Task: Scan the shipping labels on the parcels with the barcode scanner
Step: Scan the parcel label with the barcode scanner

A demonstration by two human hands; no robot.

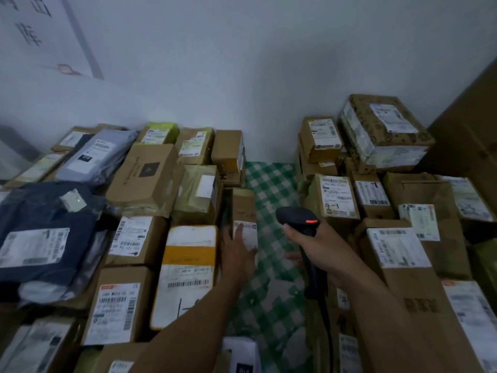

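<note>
My right hand [317,244] grips the handle of a black barcode scanner [298,218], whose red light glows on its head. The scanner hangs over the gap between two heaps of parcels. My left hand [236,251] rests with straight fingers on a narrow brown box [243,205] at the right edge of the left heap, partly covering its white shipping label [248,232]. Several labelled parcels lie around, among them a white and yellow one [188,265] just left of my left hand.
A green checked cloth [269,189] shows in the lane between the heaps. Cardboard boxes and a dark blue bag [45,211] fill the left side. Stacked boxes [382,130] rise at the right, with a tall carton [473,125] beside them. A white wall stands behind.
</note>
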